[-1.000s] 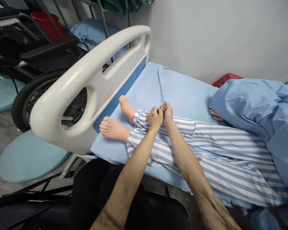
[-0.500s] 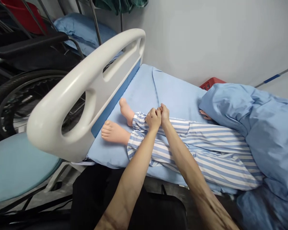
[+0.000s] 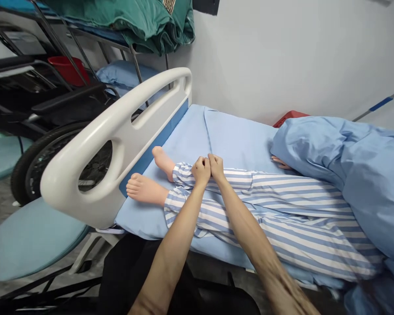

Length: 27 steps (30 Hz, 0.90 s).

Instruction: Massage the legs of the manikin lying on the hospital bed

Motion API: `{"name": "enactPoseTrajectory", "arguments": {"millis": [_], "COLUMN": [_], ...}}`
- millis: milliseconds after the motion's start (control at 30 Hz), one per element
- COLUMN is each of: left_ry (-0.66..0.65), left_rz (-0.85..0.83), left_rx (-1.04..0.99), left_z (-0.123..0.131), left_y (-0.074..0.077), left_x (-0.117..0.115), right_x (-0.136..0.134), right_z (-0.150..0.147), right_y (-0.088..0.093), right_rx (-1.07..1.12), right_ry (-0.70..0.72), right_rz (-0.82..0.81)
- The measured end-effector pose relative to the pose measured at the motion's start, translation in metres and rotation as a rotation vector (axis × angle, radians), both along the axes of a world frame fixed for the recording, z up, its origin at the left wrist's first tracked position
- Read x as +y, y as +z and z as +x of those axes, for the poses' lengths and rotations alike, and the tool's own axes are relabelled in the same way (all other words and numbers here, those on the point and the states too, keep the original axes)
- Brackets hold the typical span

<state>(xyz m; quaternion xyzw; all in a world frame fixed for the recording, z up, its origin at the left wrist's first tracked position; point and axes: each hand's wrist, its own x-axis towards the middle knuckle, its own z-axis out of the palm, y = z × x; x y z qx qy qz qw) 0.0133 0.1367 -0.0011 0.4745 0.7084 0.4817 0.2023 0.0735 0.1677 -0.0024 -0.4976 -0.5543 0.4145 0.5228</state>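
Note:
The far leg of a life-size manikin, in a blue-and-white striped trouser leg (image 3: 234,177), lies under my two hands. My left hand (image 3: 202,169) is curled into a fist on the lower shin, a little above the ankle. Right beside it, touching or nearly so, my right hand (image 3: 216,165) is closed as well, knuckles up. Whether any cloth is caught inside the fingers is hidden. The manikin's bare far foot (image 3: 163,162) and near foot (image 3: 146,189) point toward the white footboard (image 3: 95,127). My forearms cross above the near leg.
A blue quilt (image 3: 374,162) covers the manikin's upper part, with a hand (image 3: 280,162) showing at its edge. Beyond the footboard stand a wheelchair (image 3: 68,144) and a red bucket (image 3: 68,70). A pale green round stool (image 3: 36,240) stands at the near left. The wall borders the bed's far side.
The view has shifted, showing more of the shelf and green cloth at the upper left. Both fists stay on the far lower leg; the right hand's fingers look more tightly curled.

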Motion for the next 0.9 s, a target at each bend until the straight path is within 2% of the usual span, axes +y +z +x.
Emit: {"name": "enactPoseTrajectory", "arguments": {"millis": [300, 500, 733, 900], "left_ry": [0.004, -0.028, -0.071, -0.077], "left_rz": [0.083, -0.077, -0.067, -0.054], "left_rx": [0.046, 0.013, 0.065, 0.107], "left_z": [0.019, 0.008, 0.004, 0.003], "left_y": [0.011, 0.002, -0.001, -0.004], "left_x": [0.001, 0.011, 0.004, -0.002], "right_x": [0.006, 0.004, -0.002, -0.009], "right_z": [0.006, 0.003, 0.004, 0.011], "right_y": [-0.002, 0.002, 0.003, 0.028], "right_rx": [0.252, 0.136, 0.031, -0.246], "right_ry": [-0.012, -0.037, -0.047, 0.019], "right_rz": [-0.092, -0.032, -0.008, 0.097]}}
